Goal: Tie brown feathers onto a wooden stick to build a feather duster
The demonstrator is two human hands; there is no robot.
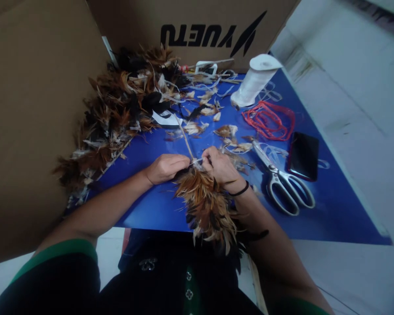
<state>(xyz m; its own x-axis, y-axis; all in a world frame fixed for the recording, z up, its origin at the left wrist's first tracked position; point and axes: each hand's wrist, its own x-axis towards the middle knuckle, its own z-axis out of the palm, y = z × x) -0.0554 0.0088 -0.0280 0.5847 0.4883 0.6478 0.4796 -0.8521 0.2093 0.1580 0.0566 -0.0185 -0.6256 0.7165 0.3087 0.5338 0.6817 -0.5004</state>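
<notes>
A bundle of brown and black feathers (206,197) hangs over the table's front edge, fixed around a thin stick (186,138) that points away from me. White string (196,162) crosses the stick where the feathers begin. My left hand (167,167) pinches the string on the left side of the stick. On the right, my right hand (219,166) is closed with the other part of the string at its fingertips. Both hands are close together at the top of the bundle. The bundle's lower end rests near my right forearm.
Finished-looking feather bundles (118,105) are heaped at the left. Scissors (284,183), a dark phone (304,156), red cord (269,120) and a roll of white ribbon (254,81) lie right. Loose feathers (228,131) scatter the blue table (341,214). Cardboard (131,26) walls the back and left.
</notes>
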